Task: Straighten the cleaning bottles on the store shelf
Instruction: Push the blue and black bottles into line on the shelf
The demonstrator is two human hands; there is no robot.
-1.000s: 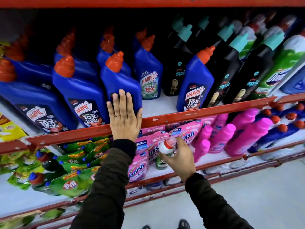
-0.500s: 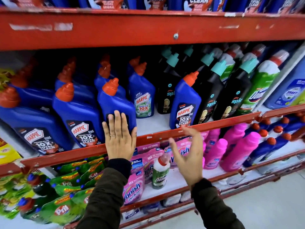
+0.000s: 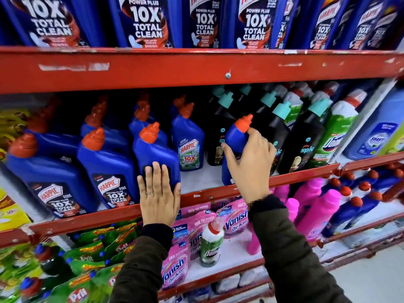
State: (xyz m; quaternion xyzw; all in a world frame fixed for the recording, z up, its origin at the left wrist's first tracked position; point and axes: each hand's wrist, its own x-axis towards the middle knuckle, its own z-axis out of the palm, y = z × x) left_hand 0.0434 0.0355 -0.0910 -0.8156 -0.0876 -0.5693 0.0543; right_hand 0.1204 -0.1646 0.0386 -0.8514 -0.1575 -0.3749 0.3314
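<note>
Blue Harpic bottles with orange caps fill the left of the middle shelf. My left hand (image 3: 157,193) lies flat, fingers together, against the front of one blue bottle (image 3: 153,152) and over the red shelf rail (image 3: 209,193). My right hand (image 3: 249,165) grips a lone blue Harpic bottle (image 3: 236,136) that stands among the black Spic bottles (image 3: 306,138), fingers around its shoulder. A small green-and-white Domex bottle (image 3: 211,246) stands on the shelf below, between pink Vanish pouches (image 3: 175,267).
Green-and-white Domex bottles (image 3: 336,130) and a pale blue bottle (image 3: 380,134) stand at the right of the middle shelf. Pink bottles (image 3: 319,208) and small blue bottles sit lower right, green Pril pouches (image 3: 87,259) lower left. A row of large Harpic bottles (image 3: 144,20) lines the upper shelf.
My right hand let go of the small Domex bottle on the lower shelf, rose to the middle shelf and closed on the lone blue Harpic bottle. The view tilted upward. My left hand stayed put.
</note>
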